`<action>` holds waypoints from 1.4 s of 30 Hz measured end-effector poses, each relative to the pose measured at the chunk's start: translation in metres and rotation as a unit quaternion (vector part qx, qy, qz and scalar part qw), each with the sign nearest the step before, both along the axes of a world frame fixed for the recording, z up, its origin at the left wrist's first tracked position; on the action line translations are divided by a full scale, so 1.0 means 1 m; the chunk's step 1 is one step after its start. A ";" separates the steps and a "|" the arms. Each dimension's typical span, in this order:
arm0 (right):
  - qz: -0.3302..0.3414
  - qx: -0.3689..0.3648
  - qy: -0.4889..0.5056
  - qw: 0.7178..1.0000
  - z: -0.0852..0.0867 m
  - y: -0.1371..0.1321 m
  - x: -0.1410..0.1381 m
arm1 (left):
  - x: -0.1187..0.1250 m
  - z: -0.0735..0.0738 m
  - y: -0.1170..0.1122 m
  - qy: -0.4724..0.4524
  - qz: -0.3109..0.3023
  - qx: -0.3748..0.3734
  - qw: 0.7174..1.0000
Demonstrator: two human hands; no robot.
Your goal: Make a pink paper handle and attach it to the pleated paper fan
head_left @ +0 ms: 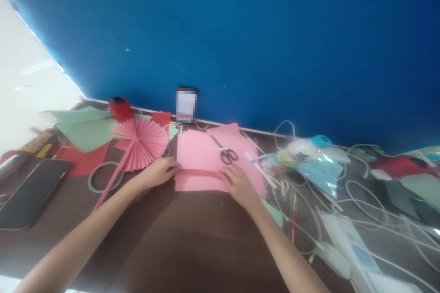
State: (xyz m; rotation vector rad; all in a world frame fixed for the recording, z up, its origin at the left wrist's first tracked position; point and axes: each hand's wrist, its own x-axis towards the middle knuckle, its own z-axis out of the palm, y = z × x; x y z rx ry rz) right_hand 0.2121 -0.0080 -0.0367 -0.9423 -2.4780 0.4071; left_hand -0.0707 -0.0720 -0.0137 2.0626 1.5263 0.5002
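A narrow folded strip of pink paper stretches between my two hands. Its left end is pinched by my left hand, the fingers pressed together. At the right end, my right hand grips it with bent fingers. Beneath the strip lie pink paper sheets, overlapping one another. Dark-handled scissors rest on those sheets, just beyond my right hand. A round pleated pink paper fan with a long stick is to the left, partly behind my left forearm. The picture is somewhat blurred.
On the left are a phone, a roll of tape, green paper and a red round object. White cables, a power strip and plastic packets crowd the right. A blue wall rises behind the table.
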 end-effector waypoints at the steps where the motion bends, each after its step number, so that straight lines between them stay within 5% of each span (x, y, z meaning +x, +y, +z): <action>1: 0.011 0.022 -0.010 1.000 0.000 -0.001 -0.002 | 0.000 0.000 0.000 -0.004 0.001 -0.003 1.000; 13: 0.124 0.070 -0.078 0.987 -0.007 -0.016 -0.005 | -0.004 0.001 0.004 -0.011 0.020 -0.066 0.998; 17: 0.090 0.068 -0.099 0.989 -0.003 -0.015 -0.008 | -0.001 -0.003 0.004 -0.023 -0.016 0.015 0.999; 26: 0.102 0.066 -0.087 0.989 -0.003 -0.004 -0.007 | 0.006 -0.006 0.001 0.151 -0.130 0.126 0.972; 32: 0.074 0.075 -0.108 0.989 -0.008 0.005 -0.005 | 0.009 -0.004 -0.009 0.232 -0.144 0.167 0.947; 37: 0.078 0.197 -0.134 0.968 -0.015 0.008 -0.004 | 0.013 -0.009 -0.014 0.266 -0.146 0.192 0.933; 42: 0.168 0.254 -0.126 0.944 -0.016 0.004 -0.005 | 0.021 -0.019 -0.018 0.272 -0.137 0.187 0.934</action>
